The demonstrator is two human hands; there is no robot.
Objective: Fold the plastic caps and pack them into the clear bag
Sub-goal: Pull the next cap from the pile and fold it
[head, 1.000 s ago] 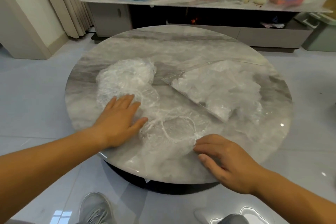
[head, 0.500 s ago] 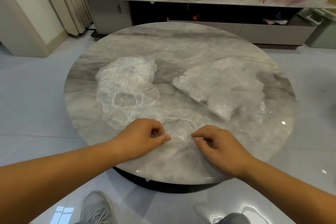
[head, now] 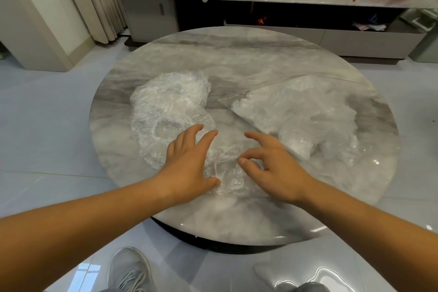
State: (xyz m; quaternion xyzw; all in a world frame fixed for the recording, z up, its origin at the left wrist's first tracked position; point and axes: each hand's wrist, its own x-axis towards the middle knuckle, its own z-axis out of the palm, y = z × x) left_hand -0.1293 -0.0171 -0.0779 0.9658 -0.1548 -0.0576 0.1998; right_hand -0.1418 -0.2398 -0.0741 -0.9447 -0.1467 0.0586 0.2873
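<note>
Both hands stopped pinching the cap (head: 227,173) and opened wide, left hand (head: 187,166) pressing it on the surface (head: 237,54), right hand (head: 277,168) loose above it, so folding seemed started.

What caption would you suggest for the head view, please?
Left hand and right hand spread over a plastic cap on the table, clear bag nearby.

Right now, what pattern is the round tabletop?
Grey-and-white marble veining on the tabletop, head view.
</note>
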